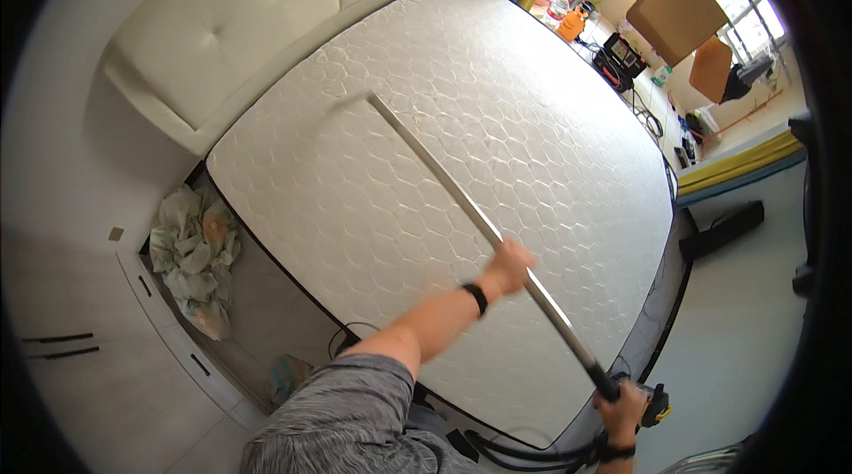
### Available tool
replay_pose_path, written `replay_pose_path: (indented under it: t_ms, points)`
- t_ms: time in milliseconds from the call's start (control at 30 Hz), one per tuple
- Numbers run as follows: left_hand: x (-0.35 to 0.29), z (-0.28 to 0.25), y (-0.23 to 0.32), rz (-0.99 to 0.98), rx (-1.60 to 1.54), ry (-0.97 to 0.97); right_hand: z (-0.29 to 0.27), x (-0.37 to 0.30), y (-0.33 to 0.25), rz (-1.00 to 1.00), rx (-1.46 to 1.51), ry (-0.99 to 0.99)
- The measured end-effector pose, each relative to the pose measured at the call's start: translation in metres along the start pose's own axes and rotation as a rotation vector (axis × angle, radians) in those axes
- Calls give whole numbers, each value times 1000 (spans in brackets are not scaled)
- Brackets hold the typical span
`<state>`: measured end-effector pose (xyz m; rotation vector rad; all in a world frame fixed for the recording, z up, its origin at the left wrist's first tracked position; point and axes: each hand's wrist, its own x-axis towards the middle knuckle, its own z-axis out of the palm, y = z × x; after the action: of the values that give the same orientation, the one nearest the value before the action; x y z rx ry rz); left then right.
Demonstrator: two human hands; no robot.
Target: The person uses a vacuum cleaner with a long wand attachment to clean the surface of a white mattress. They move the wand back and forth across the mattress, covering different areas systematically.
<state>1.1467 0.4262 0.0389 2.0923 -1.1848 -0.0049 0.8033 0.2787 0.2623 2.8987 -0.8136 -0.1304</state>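
Observation:
A long metal vacuum wand (pixel 453 183) lies slantwise over a white quilted mattress (pixel 550 154), its far end above the mattress's upper left part. What sits on that far end is blurred and pale, so I cannot tell its shape. Partway along the tube, my left hand (pixel 508 268) is closed around it, with a black band on the wrist. My right hand (pixel 624 407) grips the black handle (pixel 606 383) at the near end. From around there a black hose (pixel 524 454) curves along the lower edge.
A cream padded headboard (pixel 231 21) borders the mattress at upper left. Plastic bags (pixel 193 256) lie on the floor beside a pale cabinet (pixel 80 332). Through a doorway at upper right stand an orange sprayer bottle (pixel 574 23), a black case (pixel 619 59) and a cardboard box (pixel 676 11).

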Motion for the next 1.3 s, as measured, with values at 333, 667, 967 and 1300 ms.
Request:
replay_pose_path:
  t_ms: [333,667,967,1300]
  points:
    - [-32,15,51,208,-66,-243,-74,-114,95,586,-141,-816]
    - [51,-151,-313,92,499,-402,21,100,-248,86,247,-408]
    - [-21,-52,-150,156,289,-286,-15,-63,-151,274,73,-578]
    - [-150,-18,67,280,-510,-239,-80,-270,-54,825,-122,-1135]
